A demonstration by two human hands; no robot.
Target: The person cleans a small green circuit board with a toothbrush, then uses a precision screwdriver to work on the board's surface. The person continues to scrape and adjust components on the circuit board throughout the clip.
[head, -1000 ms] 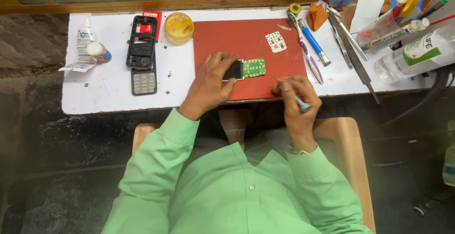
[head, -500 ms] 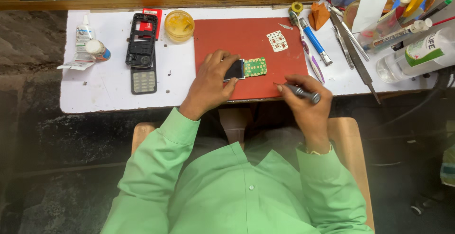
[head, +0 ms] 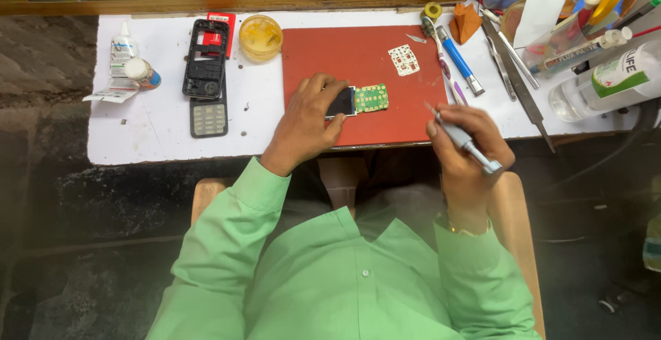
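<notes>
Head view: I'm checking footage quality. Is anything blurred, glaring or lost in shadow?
Head view: even light, red mat and circuit board sharp; floor either side falls dark; right hand with its metal tool slightly soft; no strong glare on the white table.

A single head-worn camera looks steeply down from above the person, fairly near, onto the white table [head: 158, 133] and lap.
</notes>
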